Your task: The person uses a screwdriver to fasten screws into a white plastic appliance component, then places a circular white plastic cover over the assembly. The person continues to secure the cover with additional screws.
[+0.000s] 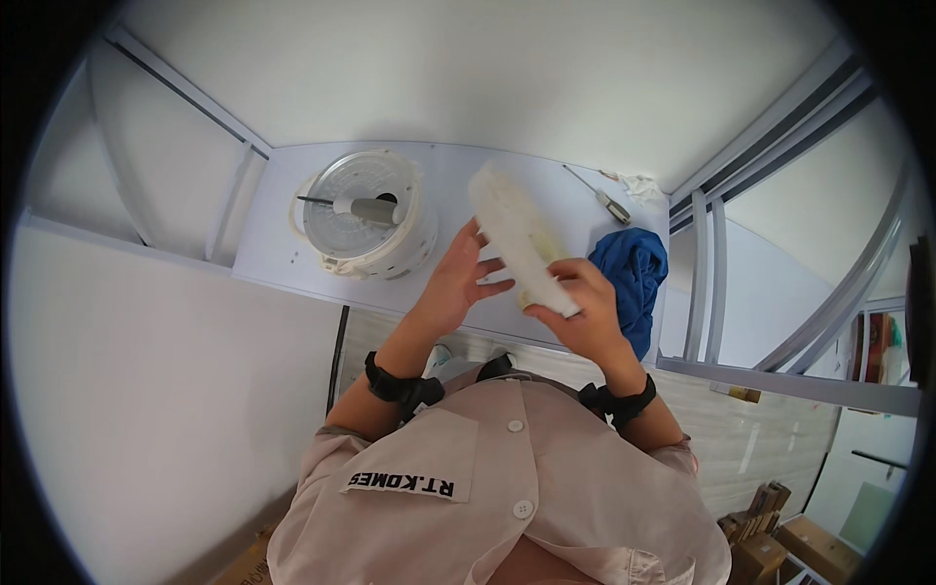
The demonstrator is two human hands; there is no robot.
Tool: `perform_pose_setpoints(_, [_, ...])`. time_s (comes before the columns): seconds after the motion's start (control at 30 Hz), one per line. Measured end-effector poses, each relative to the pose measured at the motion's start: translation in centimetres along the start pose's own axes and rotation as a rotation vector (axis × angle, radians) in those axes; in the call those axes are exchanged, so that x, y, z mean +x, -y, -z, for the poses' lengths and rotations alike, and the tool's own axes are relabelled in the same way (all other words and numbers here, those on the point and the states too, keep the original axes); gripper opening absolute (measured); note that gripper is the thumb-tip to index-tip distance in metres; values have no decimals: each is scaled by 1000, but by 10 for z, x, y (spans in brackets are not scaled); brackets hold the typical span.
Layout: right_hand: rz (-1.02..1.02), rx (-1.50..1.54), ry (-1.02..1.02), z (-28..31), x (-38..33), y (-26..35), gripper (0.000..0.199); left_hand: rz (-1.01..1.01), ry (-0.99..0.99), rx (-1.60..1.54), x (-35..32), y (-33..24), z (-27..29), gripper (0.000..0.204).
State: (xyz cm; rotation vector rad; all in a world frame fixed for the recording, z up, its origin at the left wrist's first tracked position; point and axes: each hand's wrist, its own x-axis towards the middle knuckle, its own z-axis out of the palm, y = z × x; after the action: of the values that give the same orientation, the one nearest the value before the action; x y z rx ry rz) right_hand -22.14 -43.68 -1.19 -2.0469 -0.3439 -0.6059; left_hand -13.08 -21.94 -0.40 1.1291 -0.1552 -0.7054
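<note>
My right hand (580, 307) grips the near end of a white plastic piece (522, 239), a long shell-like part seen edge-on and tilted above the table. It looks like a cover; its exact kind does not show. Beside its left edge, my left hand (456, 278) has its fingers spread, with the fingertips close to the piece; I cannot tell whether they touch it. To the left stands a white round appliance (414, 239), like a rice cooker body, with its round grey face up. A screwdriver (370, 209) with a grey handle lies across that face.
All this is on a white table (278, 210) against a wall. A second screwdriver (612, 207) lies at the back right beside crumpled white tissue (642, 188). A bunched blue cloth (632, 278) rests at the right edge. Metal frames (707, 278) flank the table; cardboard boxes (756, 556) stand lower right.
</note>
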Motion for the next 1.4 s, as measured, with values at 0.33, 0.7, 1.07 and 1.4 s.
perform_pose_setpoints(0.33, [350, -230, 259, -4, 12, 20, 32, -276, 307, -506, -2, 32, 39, 89])
perform_pose_setpoints(0.7, [-13, 72, -149, 15, 3, -10, 21, -275, 314, -334, -20, 53, 88, 86])
perform_pose_setpoints(1.07, [-646, 595, -29, -4, -11, -26, 55, -297, 229, -175, -17, 61, 97, 81])
perform_pose_setpoints(1.4, [-792, 709, -125, -8, -30, -57, 45, -108, 485, -584, 1, 57, 80, 106])
